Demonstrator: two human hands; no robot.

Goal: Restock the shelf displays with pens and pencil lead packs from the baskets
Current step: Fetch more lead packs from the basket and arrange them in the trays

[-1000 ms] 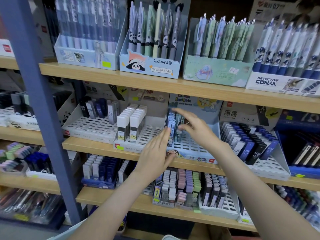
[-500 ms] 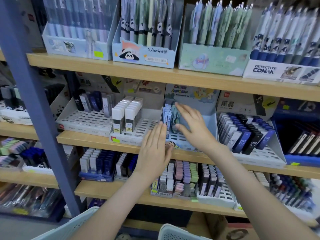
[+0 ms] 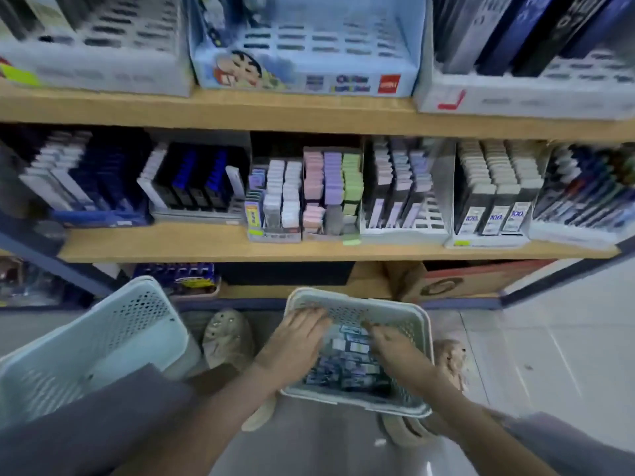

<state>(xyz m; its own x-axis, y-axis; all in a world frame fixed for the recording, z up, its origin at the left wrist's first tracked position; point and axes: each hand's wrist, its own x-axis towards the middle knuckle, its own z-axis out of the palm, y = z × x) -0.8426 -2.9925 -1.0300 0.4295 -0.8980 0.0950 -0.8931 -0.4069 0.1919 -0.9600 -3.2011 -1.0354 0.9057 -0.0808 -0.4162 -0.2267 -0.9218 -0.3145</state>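
Note:
A pale green perforated basket [image 3: 357, 298] sits on the floor below me, holding several small pencil lead packs [image 3: 347, 367]. Both my hands are down inside it. My left hand [image 3: 299, 336] lies over the packs on the left, its fingers stretched toward the far wall. My right hand [image 3: 386, 340] reaches into the packs from the right; motion blur hides its fingertips and whether it holds one. The blue cartoon display tray [image 3: 309, 79] on the shelf above shows mostly bare slots.
A pale blue basket [image 3: 103, 338] stands tilted at the left, its inside hidden. The middle shelf [image 3: 206, 243] carries rows of lead packs in trays. A cardboard box [image 3: 446, 281] sits on the bottom shelf. My shoes [image 3: 226, 334] flank the green basket.
My view dropped from the upper shelves to the floor. Both hands left the blue display tray and came down into the green basket.

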